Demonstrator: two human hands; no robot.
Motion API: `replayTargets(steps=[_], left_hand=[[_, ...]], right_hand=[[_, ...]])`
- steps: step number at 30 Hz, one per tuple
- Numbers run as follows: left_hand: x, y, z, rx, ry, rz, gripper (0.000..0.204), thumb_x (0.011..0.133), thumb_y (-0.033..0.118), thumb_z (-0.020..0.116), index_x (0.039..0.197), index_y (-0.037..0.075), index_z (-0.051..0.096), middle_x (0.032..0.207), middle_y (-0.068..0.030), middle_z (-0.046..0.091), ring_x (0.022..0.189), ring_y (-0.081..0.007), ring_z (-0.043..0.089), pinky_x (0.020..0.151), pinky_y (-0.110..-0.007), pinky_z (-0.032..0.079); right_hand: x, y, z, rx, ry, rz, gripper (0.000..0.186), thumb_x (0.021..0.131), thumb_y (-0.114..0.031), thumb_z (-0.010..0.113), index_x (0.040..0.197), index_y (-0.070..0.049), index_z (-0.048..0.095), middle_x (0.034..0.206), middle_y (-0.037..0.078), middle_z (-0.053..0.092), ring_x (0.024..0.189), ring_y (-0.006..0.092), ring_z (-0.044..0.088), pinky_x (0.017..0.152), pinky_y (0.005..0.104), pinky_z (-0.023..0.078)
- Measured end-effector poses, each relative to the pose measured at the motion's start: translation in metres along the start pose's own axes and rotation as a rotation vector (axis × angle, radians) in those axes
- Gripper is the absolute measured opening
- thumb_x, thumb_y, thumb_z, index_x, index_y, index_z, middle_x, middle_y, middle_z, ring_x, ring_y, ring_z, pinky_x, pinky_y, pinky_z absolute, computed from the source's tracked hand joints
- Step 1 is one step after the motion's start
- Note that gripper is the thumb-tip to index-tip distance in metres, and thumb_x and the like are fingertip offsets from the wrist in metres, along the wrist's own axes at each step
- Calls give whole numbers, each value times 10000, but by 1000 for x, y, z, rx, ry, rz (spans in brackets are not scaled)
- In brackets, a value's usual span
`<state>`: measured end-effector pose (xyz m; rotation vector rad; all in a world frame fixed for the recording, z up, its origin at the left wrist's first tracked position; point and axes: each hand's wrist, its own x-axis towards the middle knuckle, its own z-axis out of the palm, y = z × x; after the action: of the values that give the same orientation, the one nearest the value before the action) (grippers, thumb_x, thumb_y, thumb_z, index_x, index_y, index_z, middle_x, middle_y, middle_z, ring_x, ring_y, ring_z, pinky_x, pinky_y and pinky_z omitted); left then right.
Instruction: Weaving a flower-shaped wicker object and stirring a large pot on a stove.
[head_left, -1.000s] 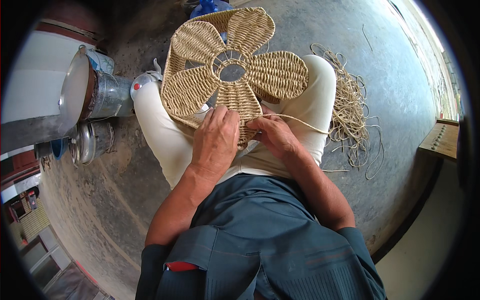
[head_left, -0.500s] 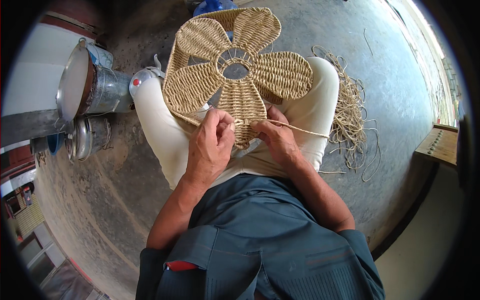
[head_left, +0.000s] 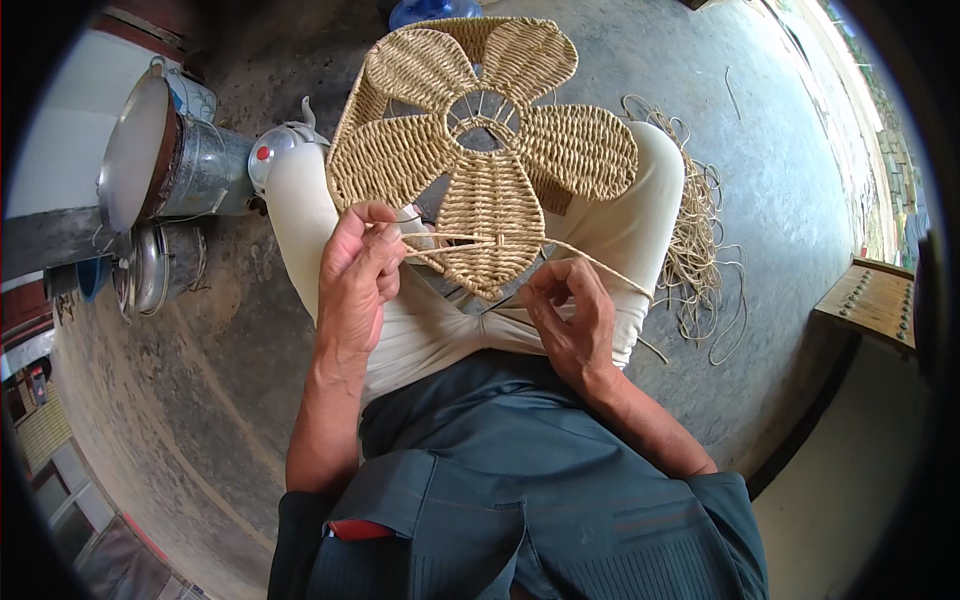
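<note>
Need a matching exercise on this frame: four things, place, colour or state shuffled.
Things
1. Left hand
2. Woven flower
3. Cord heap
4. Trousers

Descriptions
A. on the floor, right side
B. off-white
C. pinching cord strands
D. five-petalled, straw-coloured

Pairs: 1-C, 2-D, 3-A, 4-B
</note>
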<state>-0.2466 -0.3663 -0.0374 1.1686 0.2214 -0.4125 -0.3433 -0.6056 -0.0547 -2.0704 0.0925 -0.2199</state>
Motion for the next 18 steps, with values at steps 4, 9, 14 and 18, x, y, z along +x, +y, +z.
replayTargets(steps=[4,9,14,18], left_hand=[[3,7,-16,33,32,15,154,1062,126,647,1205,112,593,754,91,397,589,6,290,494,-184,217],[9,15,-30,53,117,62,156,1049,142,665,1188,115,600,781,76,451,611,11,337,511,-176,241],[18,21,-32,102,134,117,154,1056,172,667,1178,97,608,789,70,481,651,-7,396,544,-178,290],[24,35,-12,235,75,216,188,1069,200,668,1194,69,617,832,31,595,704,-54,497,624,-206,399]], right_hand=[[31,-17,5,-269,24,-353,248,873,-44,778,1114,-92,744,973,56,689,901,268,640,798,403,514],[39,-10,27,-322,-101,-415,317,881,-96,774,1197,-123,762,1041,32,678,955,255,628,835,415,489],[39,-12,33,-329,-104,-392,294,885,-128,778,1179,-122,764,1054,39,663,974,259,626,848,422,485],[42,-16,37,-346,-160,-339,249,906,-177,767,1147,-116,761,1029,59,642,983,278,617,872,429,482]])
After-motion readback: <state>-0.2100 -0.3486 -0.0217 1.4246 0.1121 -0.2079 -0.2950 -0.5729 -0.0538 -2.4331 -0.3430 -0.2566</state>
